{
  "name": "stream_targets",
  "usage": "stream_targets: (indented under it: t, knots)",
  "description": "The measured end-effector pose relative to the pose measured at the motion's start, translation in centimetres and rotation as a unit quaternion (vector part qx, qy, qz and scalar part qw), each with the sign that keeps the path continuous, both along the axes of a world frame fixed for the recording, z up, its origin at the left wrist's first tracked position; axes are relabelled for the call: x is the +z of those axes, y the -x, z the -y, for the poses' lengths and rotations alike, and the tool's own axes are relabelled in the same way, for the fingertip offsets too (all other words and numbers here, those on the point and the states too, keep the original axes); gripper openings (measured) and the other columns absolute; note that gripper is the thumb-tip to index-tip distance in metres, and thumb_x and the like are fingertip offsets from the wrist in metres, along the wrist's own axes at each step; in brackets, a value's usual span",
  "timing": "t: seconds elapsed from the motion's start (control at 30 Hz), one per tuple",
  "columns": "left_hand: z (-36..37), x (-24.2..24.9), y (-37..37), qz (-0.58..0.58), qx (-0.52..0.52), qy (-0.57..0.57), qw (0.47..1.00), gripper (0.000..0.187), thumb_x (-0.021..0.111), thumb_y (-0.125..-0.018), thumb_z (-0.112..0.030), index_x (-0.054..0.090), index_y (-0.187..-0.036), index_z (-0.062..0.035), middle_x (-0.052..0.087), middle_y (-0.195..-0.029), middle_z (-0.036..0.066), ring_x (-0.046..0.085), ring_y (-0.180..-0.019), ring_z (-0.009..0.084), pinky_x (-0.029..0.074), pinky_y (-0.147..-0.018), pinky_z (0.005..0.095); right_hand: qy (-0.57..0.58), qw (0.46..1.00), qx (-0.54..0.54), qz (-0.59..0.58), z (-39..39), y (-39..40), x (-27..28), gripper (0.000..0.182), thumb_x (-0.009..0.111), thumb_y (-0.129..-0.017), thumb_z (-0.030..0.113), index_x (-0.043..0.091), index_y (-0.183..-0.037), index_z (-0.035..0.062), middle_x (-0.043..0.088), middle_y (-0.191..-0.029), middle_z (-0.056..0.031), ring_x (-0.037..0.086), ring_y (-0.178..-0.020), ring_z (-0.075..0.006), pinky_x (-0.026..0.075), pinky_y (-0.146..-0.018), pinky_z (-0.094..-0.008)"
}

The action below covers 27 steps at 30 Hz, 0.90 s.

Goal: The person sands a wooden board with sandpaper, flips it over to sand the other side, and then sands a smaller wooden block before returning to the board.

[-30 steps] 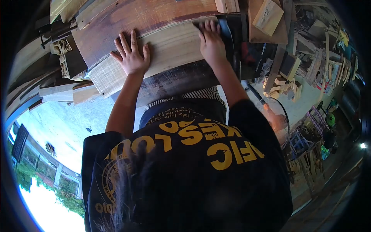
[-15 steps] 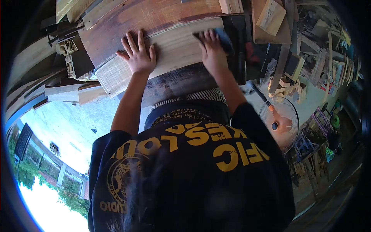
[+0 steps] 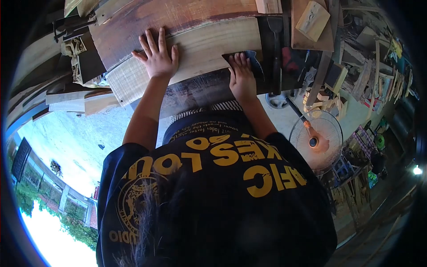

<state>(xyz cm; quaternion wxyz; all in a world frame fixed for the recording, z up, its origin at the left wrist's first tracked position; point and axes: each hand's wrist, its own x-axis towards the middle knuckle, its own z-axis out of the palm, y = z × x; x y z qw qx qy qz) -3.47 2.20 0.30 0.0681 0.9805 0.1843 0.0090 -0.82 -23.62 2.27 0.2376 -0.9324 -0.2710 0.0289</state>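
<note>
A pale wooden board [image 3: 204, 49] lies across the bench before me. My left hand [image 3: 159, 58] rests flat on its left part, fingers spread and holding nothing. Near the board's right end, my right hand [image 3: 243, 80] presses a dark sheet of sandpaper [image 3: 255, 65] with a blue edge, its fingers close together on top. The sheet sits over the board's near right corner and sticks out past the end. Part of it is hidden under the fingers.
A reddish-brown wooden panel [image 3: 133, 31] lies beyond the board. A dark long-handled tool [image 3: 276, 49] is to the right, near a wood block [image 3: 313, 21]. An orange fan [image 3: 316, 141] stands at lower right, with scrap wood [image 3: 364, 75] piled behind.
My right hand has moved the sandpaper towards me, down to the board's near edge. My left hand stays flat on the board. The whole view has shifted slightly.
</note>
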Motion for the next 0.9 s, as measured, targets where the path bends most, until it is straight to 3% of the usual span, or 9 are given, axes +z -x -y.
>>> stream_targets:
  t: [0.2, 0.27, 0.33, 0.47, 0.53, 0.63, 0.77, 0.9]
  knots:
    - [0.0, -0.1, 0.3, 0.01, -0.002, 0.018, 1.0, 0.064, 0.039, -0.088, -0.049, 0.018, -0.145, -0.0275, 0.008, -0.152, 0.013, 0.003, -0.139, 0.0375, -0.002, -0.1, 0.0694, -0.008, 0.996, -0.019, 0.085, -5.1, -7.1, -1.9, 0.03, 0.052, -0.088, 0.014, 0.057, -0.114, -0.001, 0.055, -0.121, -0.0201, 0.047, -0.119, -0.0336, 0.034, -0.103, -0.0437]
    - [-0.1, 0.0, 0.2, 0.017, -0.004, 0.027, 0.999, 0.063, 0.04, -0.088, -0.048, 0.019, -0.145, -0.0278, 0.009, -0.152, 0.013, 0.003, -0.139, 0.0374, -0.003, -0.1, 0.0692, -0.031, 0.997, -0.022, 0.061, -3.8, -5.2, -0.9, 0.031, 0.051, -0.089, 0.016, 0.057, -0.113, -0.0018, 0.055, -0.12, -0.0206, 0.048, -0.118, -0.0347, 0.034, -0.103, -0.0436]
    - [-0.3, 0.2, 0.1, 0.026, 0.0, 0.047, 0.999, 0.061, 0.043, -0.088, -0.044, 0.023, -0.143, -0.0281, 0.011, -0.151, 0.012, 0.005, -0.139, 0.0373, -0.003, -0.1, 0.0688, 0.008, 1.0, -0.001, -0.008, -1.7, -1.4, -0.4, 0.031, 0.05, -0.089, 0.017, 0.057, -0.113, -0.0022, 0.055, -0.12, -0.0203, 0.047, -0.119, -0.0359, 0.035, -0.103, -0.0431]
    - [-0.4, -0.4, 0.6, 0.024, 0.007, 0.045, 0.999, 0.061, 0.045, -0.087, -0.04, 0.024, -0.143, -0.0284, 0.012, -0.151, 0.013, 0.006, -0.139, 0.0385, -0.002, -0.1, 0.0697, 0.053, 0.998, 0.012, -0.032, -2.4, -0.8, 0.1, 0.032, 0.051, -0.089, 0.017, 0.056, -0.114, -0.0023, 0.055, -0.119, -0.0211, 0.045, -0.12, -0.0363, 0.034, -0.103, -0.0437]
    - [-0.5, -0.3, 0.4, 0.049, 0.005, 0.054, 0.997, 0.055, 0.045, -0.088, -0.034, 0.031, -0.141, -0.0276, 0.017, -0.15, 0.011, 0.01, -0.138, 0.0374, -0.001, -0.1, 0.0681, 0.059, 0.997, 0.039, 0.033, -5.6, -5.6, 0.1, 0.033, 0.053, -0.088, 0.015, 0.055, -0.115, -0.002, 0.054, -0.121, -0.0223, 0.045, -0.121, -0.0361, 0.035, -0.102, -0.0455]
    - [-0.5, -0.5, 0.4, 0.068, 0.015, 0.06, 0.996, 0.05, 0.044, -0.089, -0.03, 0.035, -0.139, -0.029, 0.022, -0.149, 0.01, 0.013, -0.138, 0.0341, -0.001, -0.102, 0.0664, -0.022, 0.998, 0.031, 0.044, -5.3, -5.8, -0.8, 0.034, 0.053, -0.088, 0.015, 0.054, -0.117, -0.0019, 0.053, -0.121, -0.023, 0.046, -0.12, -0.0363, 0.034, -0.103, -0.0461]
    - [-0.4, -0.3, 0.4, 0.08, 0.03, 0.069, 0.994, 0.047, 0.044, -0.089, -0.028, 0.039, -0.136, -0.0303, 0.026, -0.147, 0.008, 0.017, -0.138, 0.0312, 0.0, -0.103, 0.0648, 0.025, 0.999, 0.031, -0.013, -2.3, 0.3, -0.2, 0.034, 0.053, -0.088, 0.015, 0.054, -0.117, -0.0015, 0.053, -0.121, -0.0226, 0.046, -0.119, -0.0366, 0.033, -0.104, -0.0453]
    - [-0.3, -0.4, 0.3, 0.077, 0.037, 0.065, 0.994, 0.046, 0.044, -0.089, -0.028, 0.04, -0.135, -0.03, 0.027, -0.147, 0.007, 0.017, -0.138, 0.0315, 0.001, -0.103, 0.065, -0.018, 0.998, 0.053, 0.043, -5.8, -4.5, -1.0, 0.031, 0.051, -0.089, 0.015, 0.056, -0.114, -0.0013, 0.053, -0.121, -0.0227, 0.047, -0.118, -0.0369, 0.033, -0.103, -0.0449]
